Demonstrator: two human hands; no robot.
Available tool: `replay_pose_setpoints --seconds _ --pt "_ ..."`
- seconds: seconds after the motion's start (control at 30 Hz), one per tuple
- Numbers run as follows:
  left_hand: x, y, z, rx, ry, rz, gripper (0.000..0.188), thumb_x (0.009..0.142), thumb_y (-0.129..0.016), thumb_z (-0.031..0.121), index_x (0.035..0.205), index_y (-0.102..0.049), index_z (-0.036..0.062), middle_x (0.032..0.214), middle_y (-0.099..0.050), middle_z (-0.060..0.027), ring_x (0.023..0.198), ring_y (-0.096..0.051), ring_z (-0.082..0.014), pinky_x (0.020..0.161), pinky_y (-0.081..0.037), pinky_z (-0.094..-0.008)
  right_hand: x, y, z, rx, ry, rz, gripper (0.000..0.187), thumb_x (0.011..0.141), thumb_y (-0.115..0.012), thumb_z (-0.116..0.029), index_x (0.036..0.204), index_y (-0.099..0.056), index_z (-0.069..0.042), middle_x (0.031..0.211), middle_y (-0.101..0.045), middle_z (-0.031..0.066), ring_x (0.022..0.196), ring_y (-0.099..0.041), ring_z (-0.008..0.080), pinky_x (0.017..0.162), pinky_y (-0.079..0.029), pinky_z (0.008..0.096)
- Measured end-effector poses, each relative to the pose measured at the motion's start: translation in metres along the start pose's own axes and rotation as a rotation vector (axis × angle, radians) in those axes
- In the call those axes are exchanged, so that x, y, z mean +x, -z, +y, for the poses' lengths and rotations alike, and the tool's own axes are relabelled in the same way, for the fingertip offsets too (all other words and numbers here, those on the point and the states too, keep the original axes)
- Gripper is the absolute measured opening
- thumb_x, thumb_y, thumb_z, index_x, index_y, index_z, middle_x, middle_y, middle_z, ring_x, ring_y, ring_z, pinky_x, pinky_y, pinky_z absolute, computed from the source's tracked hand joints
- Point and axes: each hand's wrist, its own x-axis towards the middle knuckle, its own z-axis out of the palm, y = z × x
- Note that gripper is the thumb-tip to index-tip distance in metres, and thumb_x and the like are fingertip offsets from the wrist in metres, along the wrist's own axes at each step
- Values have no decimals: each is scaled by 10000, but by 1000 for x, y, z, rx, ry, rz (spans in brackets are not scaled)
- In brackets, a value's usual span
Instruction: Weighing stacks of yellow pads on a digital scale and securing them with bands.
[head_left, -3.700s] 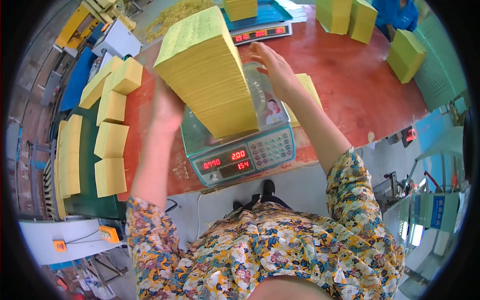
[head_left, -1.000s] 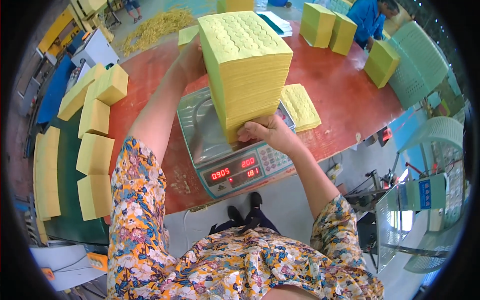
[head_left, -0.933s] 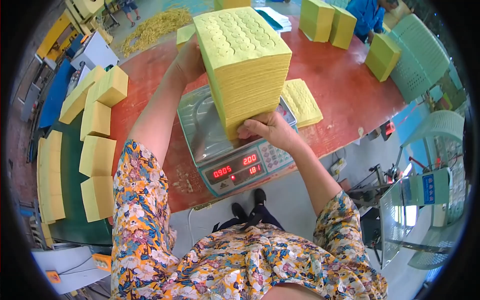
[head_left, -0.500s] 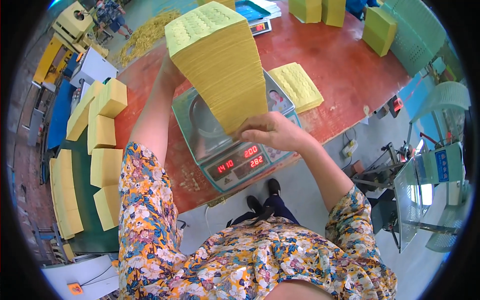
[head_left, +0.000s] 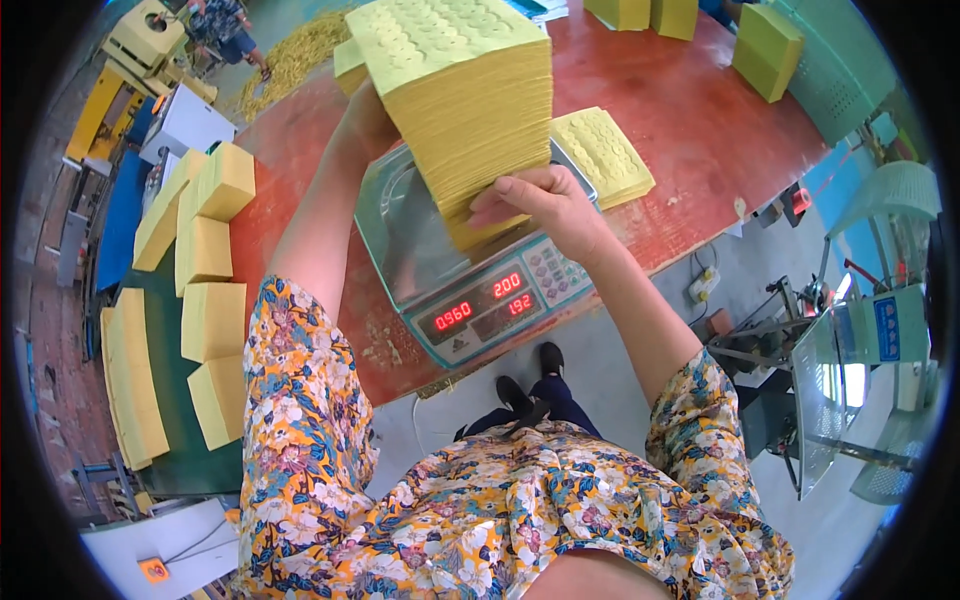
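A tall stack of yellow paper (head_left: 480, 110), its top sheet covered in rows of curved cut marks, stands tilted over the metal pan of a digital scale (head_left: 395, 240). My left hand (head_left: 372, 122) grips it at the far left side, with most fingers hidden behind the paper. Against the lower front face is my right hand (head_left: 545, 205), thumb uppermost and fingers curled on the sheets. Whether the stack's bottom touches the pan is hard to see. Red digits glow on the scale's front panel. A low pile of the same paper (head_left: 605, 155) lies right of the scale.
Yellow paper blocks (head_left: 215, 320) line a dark green surface at the left. More blocks (head_left: 768, 50) stand at the red table's (head_left: 690, 130) far side. A perforated green chair (head_left: 830, 90) is at the far right. Loose yellow scraps (head_left: 300, 60) cover the floor beyond.
The stack has shifted away from me and slightly right, with both hands moving along with it. My right hand has turned more upright on the front face. The scale's red digits have changed.
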Motion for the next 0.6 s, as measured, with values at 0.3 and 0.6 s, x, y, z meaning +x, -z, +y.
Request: replay_pose_setpoints --seconds 0.3,0.6 --pt "10 76 -6 125 -223 -18 505 1010 -430 447 1337 -535 75 1304 -605 -65 1150 -585 -191 1017 -437 -359 -30 -13 7 -392 -9 -95 246 945 -577 -194 969 -711 11 932 -717 71 884 -644 128 809 -505 289" --pt "6 -5 19 -89 -106 46 416 1005 -437 264 1377 -502 89 1438 -498 -86 1296 -482 -209 1120 -353 -352 -31 7 28 -608 -22 -9 159 908 -628 -87 945 -723 35 850 -721 87 785 -653 113 716 -529 270"
